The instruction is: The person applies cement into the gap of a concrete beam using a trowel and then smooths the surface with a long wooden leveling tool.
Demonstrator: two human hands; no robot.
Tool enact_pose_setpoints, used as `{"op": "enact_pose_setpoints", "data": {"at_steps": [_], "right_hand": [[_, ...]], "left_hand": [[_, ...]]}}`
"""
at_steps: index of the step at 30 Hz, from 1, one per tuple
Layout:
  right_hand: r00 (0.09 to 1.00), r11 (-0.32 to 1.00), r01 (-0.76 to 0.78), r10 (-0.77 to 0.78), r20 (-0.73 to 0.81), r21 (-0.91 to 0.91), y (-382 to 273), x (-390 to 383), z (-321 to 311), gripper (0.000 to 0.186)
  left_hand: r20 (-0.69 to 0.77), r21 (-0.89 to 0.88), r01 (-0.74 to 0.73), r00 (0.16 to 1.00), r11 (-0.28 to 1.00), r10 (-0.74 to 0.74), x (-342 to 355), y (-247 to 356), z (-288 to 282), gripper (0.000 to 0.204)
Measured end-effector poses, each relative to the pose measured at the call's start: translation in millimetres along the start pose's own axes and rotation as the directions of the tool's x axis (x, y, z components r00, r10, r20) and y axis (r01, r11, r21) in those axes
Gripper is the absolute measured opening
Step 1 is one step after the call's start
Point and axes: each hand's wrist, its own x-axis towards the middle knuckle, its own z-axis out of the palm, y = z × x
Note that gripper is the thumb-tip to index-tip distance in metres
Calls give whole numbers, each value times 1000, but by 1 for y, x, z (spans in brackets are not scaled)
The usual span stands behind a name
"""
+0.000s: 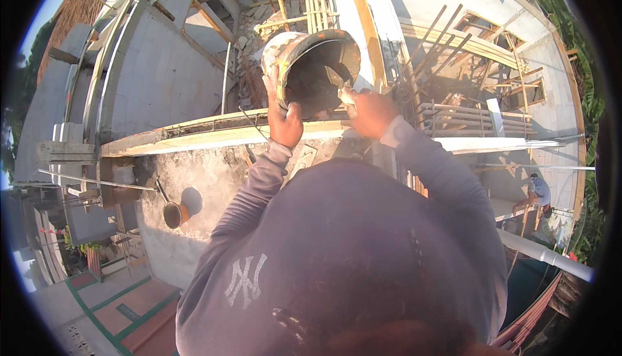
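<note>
A mortar-smeared bucket [275, 55] is tilted toward me over the wooden formwork, so its dark inside shows. My left hand [284, 121] grips the bucket's near left rim, thumb apart from the fingers. My right hand [372, 111] is closed round the handle of a trowel [335, 77] at the bucket's right side. The trowel's blade reaches into the bucket's mouth. Shadow inside hides how much the bucket holds.
Long formwork boards [220, 132] run crosswise before me, with open rooms below. A long-handled dipper [173, 215] rests on the concrete slab [188, 181] at left. Steel bars [447, 42] stick up at right. Another person [539, 191] is lower, at far right.
</note>
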Motion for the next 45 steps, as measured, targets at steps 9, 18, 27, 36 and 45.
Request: {"op": "enact_pose_setpoints", "data": {"at_steps": [9,18,27,36,45], "right_hand": [[942,591,-292,41,333,752,11,25,-52,47],[917,137,-269,-266,297,953,-3,32,36,60],[882,97,-425,-181,436,900,61,28,74,56],[961,643,-236,42,274,728,199,22,90,61],[978,988,-80,104,181,-135,298,39,243,63]], "left_hand": [[179,5,-116,977,993,113,18,54,-59,77],[227,-146,165,965,975,-130,7,30,-63,74],[121,-146,587,810,797,-574,-42,-79,-20,25],[-12,-484,783,442,392,-897,-131,-151,-55,16],[-135,-577,737,340,352,-931,-132,-104,-50,16]]}}
